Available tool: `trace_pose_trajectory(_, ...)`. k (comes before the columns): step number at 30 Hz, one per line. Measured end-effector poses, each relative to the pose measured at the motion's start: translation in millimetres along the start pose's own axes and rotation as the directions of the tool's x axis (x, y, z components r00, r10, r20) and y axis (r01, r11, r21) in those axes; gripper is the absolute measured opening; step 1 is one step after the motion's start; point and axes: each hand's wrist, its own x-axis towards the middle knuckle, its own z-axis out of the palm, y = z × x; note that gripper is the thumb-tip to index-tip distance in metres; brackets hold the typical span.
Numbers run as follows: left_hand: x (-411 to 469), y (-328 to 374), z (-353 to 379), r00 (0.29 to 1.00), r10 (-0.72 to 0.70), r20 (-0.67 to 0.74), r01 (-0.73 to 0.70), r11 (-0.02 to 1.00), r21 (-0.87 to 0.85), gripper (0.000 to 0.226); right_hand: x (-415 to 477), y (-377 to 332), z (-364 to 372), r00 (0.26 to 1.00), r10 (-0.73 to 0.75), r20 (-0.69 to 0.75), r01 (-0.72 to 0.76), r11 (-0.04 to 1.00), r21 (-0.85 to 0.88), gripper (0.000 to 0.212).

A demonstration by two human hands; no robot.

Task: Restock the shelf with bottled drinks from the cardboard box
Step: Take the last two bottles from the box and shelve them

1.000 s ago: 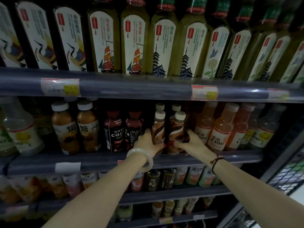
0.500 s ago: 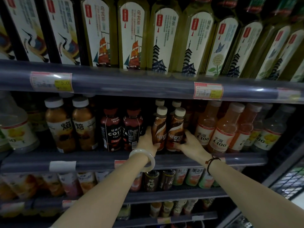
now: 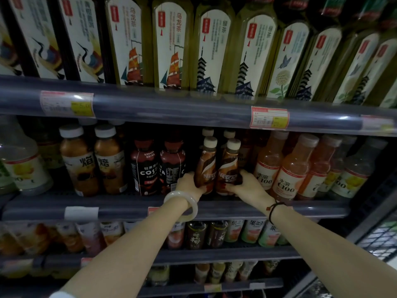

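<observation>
Two brown Nescafe coffee bottles with cream caps stand upright side by side at the front of the middle shelf (image 3: 236, 208). My left hand (image 3: 190, 184) grips the lower part of the left Nescafe bottle (image 3: 205, 166). My right hand (image 3: 247, 186) grips the base of the right Nescafe bottle (image 3: 228, 168). Two more cream caps show behind them. The cardboard box is out of view.
Dark Costa coffee bottles (image 3: 145, 168) stand just left of my left hand, orange C100 bottles (image 3: 289, 168) just right of my right hand. Tall tea bottles (image 3: 171, 46) fill the shelf above. Lower shelves hold several small drink bottles (image 3: 196, 234).
Both hands stay on the two Nescafe bottles. The bottles' labels have turned more to the front, and the view has tilted slightly upward.
</observation>
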Motion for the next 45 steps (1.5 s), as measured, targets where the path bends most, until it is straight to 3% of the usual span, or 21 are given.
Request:
trace_pose_trajectory(7, -13.1, -0.2, -18.1, 0.993, -0.051, 0.102, 0.059, 0.996, -0.069, 0.034, -18.2, -12.7, -2.2, 0.998, 0.031, -0.051, -0.034, 0.998, -0.062, 0.043)
trace_pose_trajectory(9, -15.8, -1.1, -28.4, 0.993, -0.037, 0.109, 0.04, 0.999, -0.018, 0.013, -22.4, -16.7, -1.7, 0.998, 0.042, -0.051, -0.048, 0.992, -0.121, 0.037)
trace_pose_trajectory(15, -25.1, -8.0, -70.9, 0.982, -0.004, 0.187, -0.039, 0.973, 0.229, 0.014, -38.6, -40.6, 4.4, 0.998, 0.065, 0.01, -0.059, 0.948, -0.313, 0.011)
trace_pose_trajectory(21, -35.6, -24.1, -121.7, 0.969, -0.023, 0.248, -0.091, 0.894, 0.439, 0.027, -51.1, -89.7, 48.3, 0.975, 0.01, 0.222, 0.093, 0.889, -0.449, 0.029)
trace_pose_trajectory(28, -43.3, -52.5, -168.8, 0.984, 0.041, 0.176, -0.126, 0.854, 0.505, 0.015, -49.7, -121.3, 94.6, 0.974, -0.091, 0.207, 0.187, 0.837, -0.514, 0.03)
trace_pose_trajectory(31, -43.9, -58.8, -176.2, 0.983, 0.064, 0.172, -0.142, 0.859, 0.493, 0.016, -47.5, -123.5, 102.1, 0.983, -0.096, 0.157, 0.165, 0.837, -0.521, 0.02)
trace_pose_trajectory(36, -35.4, -65.6, -172.6, 0.989, 0.03, 0.146, -0.084, 0.92, 0.384, 0.023, -36.1, -118.2, 104.8, 0.998, -0.061, 0.027, 0.067, 0.896, -0.439, 0.032)
trace_pose_trajectory(40, -28.6, -70.5, -162.8, 0.993, 0.047, 0.113, -0.078, 0.953, 0.291, 0.049, -26.2, -113.0, 105.7, 0.999, -0.047, -0.013, 0.038, 0.925, -0.377, 0.018)
trace_pose_trajectory(45, -17.1, -79.2, -148.1, 0.996, 0.065, 0.065, -0.078, 0.974, 0.211, 0.058, -13.6, -103.9, 112.6, 0.998, -0.026, -0.06, 0.008, 0.959, -0.283, 0.053)
